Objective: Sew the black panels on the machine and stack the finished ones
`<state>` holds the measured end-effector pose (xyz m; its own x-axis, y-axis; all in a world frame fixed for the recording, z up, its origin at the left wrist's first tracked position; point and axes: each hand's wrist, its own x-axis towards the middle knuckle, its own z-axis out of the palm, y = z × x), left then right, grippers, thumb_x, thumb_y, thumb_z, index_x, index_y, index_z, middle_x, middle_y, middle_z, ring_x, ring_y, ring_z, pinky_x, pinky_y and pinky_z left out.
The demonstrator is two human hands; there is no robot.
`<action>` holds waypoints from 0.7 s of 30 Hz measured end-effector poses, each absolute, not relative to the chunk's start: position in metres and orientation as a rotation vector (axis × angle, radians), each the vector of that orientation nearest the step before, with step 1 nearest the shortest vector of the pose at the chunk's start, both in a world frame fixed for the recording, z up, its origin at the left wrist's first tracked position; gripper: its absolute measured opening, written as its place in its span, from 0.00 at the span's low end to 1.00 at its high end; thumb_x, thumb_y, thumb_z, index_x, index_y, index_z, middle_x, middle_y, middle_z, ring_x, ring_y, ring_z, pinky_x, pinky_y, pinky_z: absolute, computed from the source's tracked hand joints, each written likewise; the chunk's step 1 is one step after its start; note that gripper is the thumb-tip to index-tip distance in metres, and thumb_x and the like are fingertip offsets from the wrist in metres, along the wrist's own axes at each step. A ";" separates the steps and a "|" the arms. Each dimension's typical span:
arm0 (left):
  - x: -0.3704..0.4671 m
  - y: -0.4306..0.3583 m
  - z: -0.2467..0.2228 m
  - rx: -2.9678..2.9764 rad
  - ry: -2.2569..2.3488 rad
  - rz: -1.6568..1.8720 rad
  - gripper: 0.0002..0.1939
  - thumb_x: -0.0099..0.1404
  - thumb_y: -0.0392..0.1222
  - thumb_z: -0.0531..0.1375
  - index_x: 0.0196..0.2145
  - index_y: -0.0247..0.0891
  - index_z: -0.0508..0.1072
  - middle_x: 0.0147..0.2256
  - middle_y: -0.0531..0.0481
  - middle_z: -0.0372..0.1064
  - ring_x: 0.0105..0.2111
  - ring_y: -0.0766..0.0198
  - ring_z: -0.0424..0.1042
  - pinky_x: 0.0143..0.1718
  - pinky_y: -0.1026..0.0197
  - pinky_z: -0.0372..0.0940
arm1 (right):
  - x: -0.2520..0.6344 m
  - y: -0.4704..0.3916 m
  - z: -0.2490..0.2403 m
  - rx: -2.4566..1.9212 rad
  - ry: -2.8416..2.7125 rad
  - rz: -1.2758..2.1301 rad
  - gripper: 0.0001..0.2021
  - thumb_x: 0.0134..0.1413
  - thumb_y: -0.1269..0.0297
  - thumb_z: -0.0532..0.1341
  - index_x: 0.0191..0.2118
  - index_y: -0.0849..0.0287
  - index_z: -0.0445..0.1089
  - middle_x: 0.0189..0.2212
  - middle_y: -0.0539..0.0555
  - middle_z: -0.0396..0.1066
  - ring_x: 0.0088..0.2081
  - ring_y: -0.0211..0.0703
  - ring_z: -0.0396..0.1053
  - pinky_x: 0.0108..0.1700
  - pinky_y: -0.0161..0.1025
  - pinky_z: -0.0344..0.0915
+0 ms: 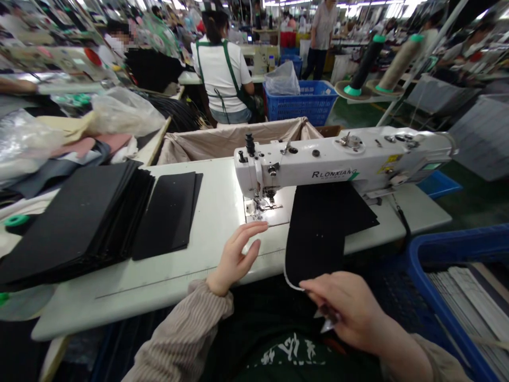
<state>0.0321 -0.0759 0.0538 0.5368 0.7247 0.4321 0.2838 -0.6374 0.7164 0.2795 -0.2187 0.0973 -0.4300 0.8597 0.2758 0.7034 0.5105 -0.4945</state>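
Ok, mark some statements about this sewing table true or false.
A small shiny metal item is in the grip of the right hand. True.
A flat, black, white-edged panel lies partly under the white metal sewing machine. True.
That panel is in the grip of the left hand. False: that hand is open, away from it.
The thick stack of flat black panels is right of the machine. False: left.
A blue plastic crate stands at near right. True.

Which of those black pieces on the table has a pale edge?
The black piece partly beneath the sewing machine, its lower edge at the right hand. A pale strip follows its curve; the large stack and small stack show none.
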 end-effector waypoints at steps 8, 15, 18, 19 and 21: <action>0.034 -0.098 -0.001 2.602 0.779 0.398 0.29 0.71 0.44 0.54 0.67 0.42 0.53 0.67 0.45 0.52 0.67 0.53 0.51 0.66 0.46 0.54 | 0.213 -0.155 0.051 -0.965 -2.127 1.152 0.12 0.66 0.60 0.55 0.46 0.56 0.74 0.40 0.52 0.78 0.40 0.39 0.74 0.42 0.34 0.67; -0.048 -0.105 -0.001 2.550 1.422 0.511 0.21 0.71 0.44 0.54 0.61 0.47 0.64 0.54 0.43 0.69 0.53 0.49 0.68 0.52 0.44 0.65 | 0.203 -0.043 0.018 -1.518 -2.325 0.466 0.24 0.65 0.66 0.51 0.64 0.46 0.59 0.65 0.48 0.59 0.56 0.45 0.68 0.48 0.40 0.69; -0.050 -0.091 0.003 2.556 1.414 0.478 0.24 0.70 0.46 0.55 0.63 0.47 0.62 0.52 0.42 0.68 0.52 0.49 0.67 0.53 0.45 0.64 | 0.201 -0.027 0.012 -1.570 -2.430 0.354 0.24 0.64 0.66 0.51 0.65 0.45 0.58 0.66 0.46 0.58 0.52 0.47 0.71 0.43 0.41 0.71; -0.048 -0.084 0.004 2.563 1.382 0.469 0.24 0.70 0.46 0.55 0.63 0.46 0.62 0.55 0.42 0.66 0.55 0.48 0.65 0.55 0.44 0.62 | 0.203 -0.028 0.010 -1.575 -2.441 0.334 0.24 0.64 0.65 0.51 0.64 0.46 0.59 0.65 0.47 0.59 0.51 0.47 0.72 0.43 0.41 0.71; -0.040 -0.067 0.004 2.577 1.278 0.451 0.22 0.70 0.47 0.55 0.61 0.44 0.64 0.62 0.42 0.59 0.62 0.48 0.58 0.62 0.43 0.56 | 0.212 -0.033 0.006 -1.599 -2.426 0.313 0.23 0.64 0.64 0.51 0.64 0.46 0.60 0.64 0.47 0.60 0.51 0.47 0.72 0.44 0.41 0.70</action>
<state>-0.0404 -0.0674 0.0037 0.5727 0.8019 0.1704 0.7313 -0.5936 0.3358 0.2120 -0.0335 0.0062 -0.3844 0.9208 0.0653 0.8742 0.3859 -0.2947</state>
